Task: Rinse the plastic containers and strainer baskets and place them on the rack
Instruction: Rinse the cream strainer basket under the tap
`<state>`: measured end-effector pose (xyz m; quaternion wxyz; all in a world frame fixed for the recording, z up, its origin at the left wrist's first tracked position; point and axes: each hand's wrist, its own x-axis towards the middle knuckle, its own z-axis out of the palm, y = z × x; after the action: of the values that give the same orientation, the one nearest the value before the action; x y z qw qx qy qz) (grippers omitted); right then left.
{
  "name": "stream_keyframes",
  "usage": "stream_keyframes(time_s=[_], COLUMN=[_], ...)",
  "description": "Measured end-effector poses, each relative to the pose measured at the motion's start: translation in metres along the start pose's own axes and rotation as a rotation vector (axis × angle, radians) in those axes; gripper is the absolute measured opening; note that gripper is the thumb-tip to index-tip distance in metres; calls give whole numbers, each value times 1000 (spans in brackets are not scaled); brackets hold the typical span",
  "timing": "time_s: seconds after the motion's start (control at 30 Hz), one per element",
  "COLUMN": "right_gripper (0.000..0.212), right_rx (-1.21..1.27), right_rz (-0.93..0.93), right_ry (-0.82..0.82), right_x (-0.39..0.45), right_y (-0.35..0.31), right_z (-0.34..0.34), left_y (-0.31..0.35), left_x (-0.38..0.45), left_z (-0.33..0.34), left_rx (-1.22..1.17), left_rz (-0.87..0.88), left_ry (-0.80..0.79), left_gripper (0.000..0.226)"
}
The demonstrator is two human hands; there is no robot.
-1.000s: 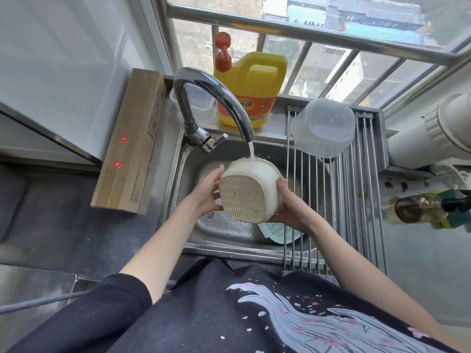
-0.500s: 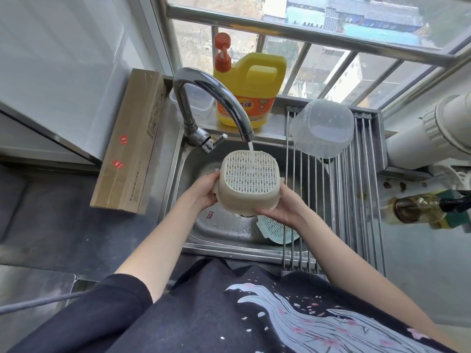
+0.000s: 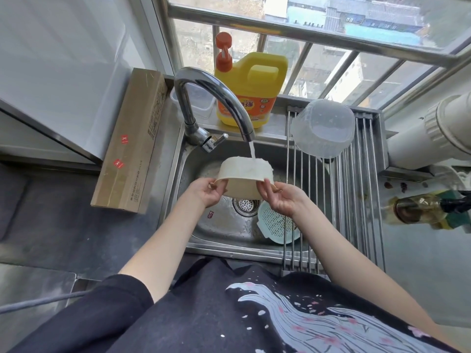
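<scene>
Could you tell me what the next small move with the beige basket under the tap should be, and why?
Probably lift the beige strainer basket rightward onto the rack beside the clear container. Both the left hand and right hand pinch its rim under the running water, while a blue strainer waits in the sink.

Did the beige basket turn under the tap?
Yes. The beige basket has tipped over: its holed bottom faced the camera before; now its open mouth does, and water from the tap hits its outside.

Open rack [image 3: 367, 200] bars right of sink (clear container [image 3: 323, 128] at back).
</scene>
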<state>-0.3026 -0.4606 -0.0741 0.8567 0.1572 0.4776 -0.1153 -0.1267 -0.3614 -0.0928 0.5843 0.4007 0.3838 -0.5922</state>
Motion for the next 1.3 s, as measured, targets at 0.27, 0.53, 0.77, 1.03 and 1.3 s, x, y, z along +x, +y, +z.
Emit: stream_keyframes(time_s=[0.27,0.53,0.77,1.03,1.3], right_gripper=[30,21,29,64,27], right_rx=[-500,-991,-1066,-1368,-1345], right_rz=[-132,-244,-293,-268,-371], right_ry=[111,333,211,262,294], right_x=[-7,-19,-39,-30,-24], right_y=[11,17,18,44,59], right_z=[-9,-34,-23,-40,-61], left_y=[-2,-18,-27,-56,-55], left_x=[-26,-42,-52,-42,-26], left_z=[19,44,18,-46,-90], left_rx=[59,919,2277,2970,2620], left_rz=[-14,395,919,1510,1871], left_ry=[-34,-144,-91,-379,-656], left_gripper=[25,37,37,28,9])
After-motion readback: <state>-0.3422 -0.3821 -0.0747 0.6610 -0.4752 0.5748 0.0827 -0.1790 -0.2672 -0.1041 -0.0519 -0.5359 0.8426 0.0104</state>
